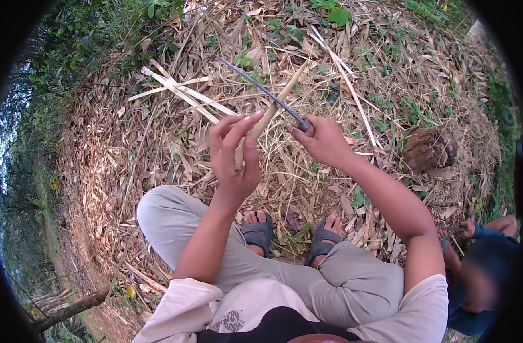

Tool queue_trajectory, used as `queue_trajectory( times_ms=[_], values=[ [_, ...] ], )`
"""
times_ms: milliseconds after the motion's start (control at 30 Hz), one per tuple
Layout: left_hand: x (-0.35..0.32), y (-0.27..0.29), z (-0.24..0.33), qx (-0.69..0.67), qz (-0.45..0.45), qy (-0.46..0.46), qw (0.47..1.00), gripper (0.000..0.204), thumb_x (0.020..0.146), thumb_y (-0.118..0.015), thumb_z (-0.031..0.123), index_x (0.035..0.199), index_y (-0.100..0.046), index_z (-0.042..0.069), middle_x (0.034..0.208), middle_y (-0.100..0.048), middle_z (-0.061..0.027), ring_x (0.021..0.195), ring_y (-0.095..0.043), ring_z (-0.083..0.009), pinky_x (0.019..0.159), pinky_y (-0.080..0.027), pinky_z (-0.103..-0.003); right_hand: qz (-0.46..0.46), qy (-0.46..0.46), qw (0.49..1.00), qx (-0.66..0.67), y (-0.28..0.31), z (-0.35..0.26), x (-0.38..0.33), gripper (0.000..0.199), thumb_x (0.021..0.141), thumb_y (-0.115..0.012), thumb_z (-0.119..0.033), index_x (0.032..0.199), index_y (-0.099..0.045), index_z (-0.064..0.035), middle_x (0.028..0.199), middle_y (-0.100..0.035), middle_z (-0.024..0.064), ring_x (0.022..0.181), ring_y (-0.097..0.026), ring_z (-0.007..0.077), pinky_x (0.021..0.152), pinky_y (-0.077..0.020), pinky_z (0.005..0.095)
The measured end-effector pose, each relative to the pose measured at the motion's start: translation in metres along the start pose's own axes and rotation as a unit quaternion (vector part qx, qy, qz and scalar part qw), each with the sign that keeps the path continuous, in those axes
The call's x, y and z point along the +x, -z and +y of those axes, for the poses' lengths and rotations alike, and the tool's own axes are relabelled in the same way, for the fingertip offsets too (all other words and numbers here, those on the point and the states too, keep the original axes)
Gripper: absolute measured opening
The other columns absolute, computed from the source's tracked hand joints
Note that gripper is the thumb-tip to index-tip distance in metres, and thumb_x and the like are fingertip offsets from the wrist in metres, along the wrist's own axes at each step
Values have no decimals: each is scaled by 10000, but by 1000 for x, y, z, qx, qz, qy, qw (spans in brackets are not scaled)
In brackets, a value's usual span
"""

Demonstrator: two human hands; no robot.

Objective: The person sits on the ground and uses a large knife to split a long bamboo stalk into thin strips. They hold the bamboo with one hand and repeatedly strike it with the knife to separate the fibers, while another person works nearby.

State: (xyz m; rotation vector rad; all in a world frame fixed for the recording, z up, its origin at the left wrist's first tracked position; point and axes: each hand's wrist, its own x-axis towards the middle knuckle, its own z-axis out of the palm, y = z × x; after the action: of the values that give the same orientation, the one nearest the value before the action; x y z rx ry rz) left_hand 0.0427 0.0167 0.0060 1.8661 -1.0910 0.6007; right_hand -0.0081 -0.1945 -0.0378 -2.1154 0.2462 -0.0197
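My left hand (230, 160) holds a pale, narrow bamboo strip (265, 119) between thumb and fingers. The strip slants away from me toward the upper right, its far end narrowing. Wrapped round the handle of a long, thin knife (254, 83) is my right hand (325, 143). The dark blade points to the far left and crosses over the strip just beyond my left fingertips. Whether its edge touches the strip, I cannot tell.
Several pale split strips (184, 90) lie crossed at the far left, and more strips (353, 94) lie at the far right. A cut stump (430, 150) stands right of my right forearm. Another person (473, 274) crouches at the lower right. Dry leaves and shavings cover the ground.
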Motion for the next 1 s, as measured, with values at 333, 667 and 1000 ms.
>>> queue_trajectory(
  times_ms=[333,667,1000],
  values=[
    [49,0,23,-362,332,137,860,154,981,-383,93,1079,-488,37,584,-359,-17,572,-374,-140,615,-392,-325,-7,80,997,-10,11,-36,-32,309,929,-684,-313,890,-586,-22,581,-607,104,537,-620,307,535,-481,418],
    [37,54,109,-290,347,17,892,123,1027,-376,122,1062,-488,86,551,-284,24,475,-229,-85,454,-225,-265,-86,257,961,48,13,-87,-106,363,909,-706,-228,1178,-577,-21,933,-663,149,712,-683,312,599,-552,400],
    [17,17,81,-234,321,1,918,89,1010,-359,38,1062,-408,92,518,-290,-9,415,-178,-82,384,-186,-273,-69,156,985,9,5,-63,-75,208,929,-643,-201,895,-534,-27,686,-617,164,623,-641,384,535,-494,475]
  ],
)
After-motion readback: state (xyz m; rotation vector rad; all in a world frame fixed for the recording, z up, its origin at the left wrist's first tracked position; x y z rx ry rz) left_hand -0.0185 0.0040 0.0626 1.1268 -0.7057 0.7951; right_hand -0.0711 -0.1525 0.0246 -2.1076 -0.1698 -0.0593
